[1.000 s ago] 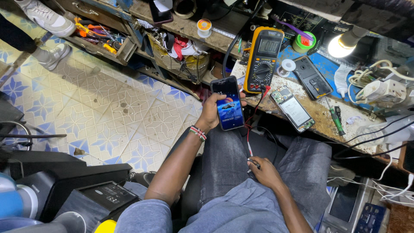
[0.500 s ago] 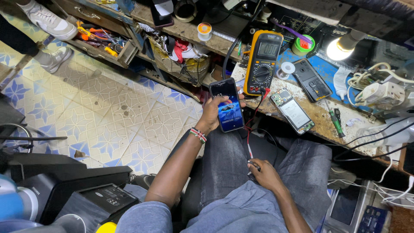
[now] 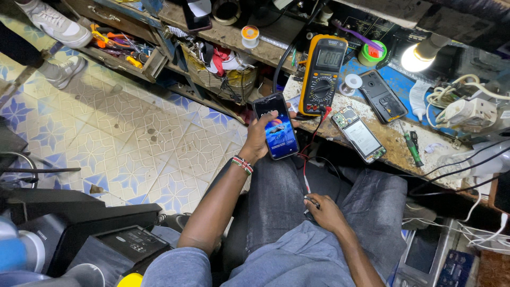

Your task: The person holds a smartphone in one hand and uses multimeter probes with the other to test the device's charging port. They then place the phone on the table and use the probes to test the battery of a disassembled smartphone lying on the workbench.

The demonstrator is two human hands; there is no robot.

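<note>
Holding a dark smartphone (image 3: 275,126) with a lit screen, the left hand (image 3: 261,139) wraps its fingers around the left edge, and the thumb lies on the glass. The phone's long axis points away from the body, toward the yellow multimeter (image 3: 321,74) just beyond it on the workbench (image 3: 393,139). Lower, on the lap, the right hand (image 3: 325,211) pinches thin probe leads (image 3: 305,180), fingers pressed together. The left hand is clearly nearer to the phone.

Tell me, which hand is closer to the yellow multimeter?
Left. The left hand holds the phone up just beside the multimeter on the bench. The right hand rests low on the lap, pinching the probe leads, well below it.
</note>
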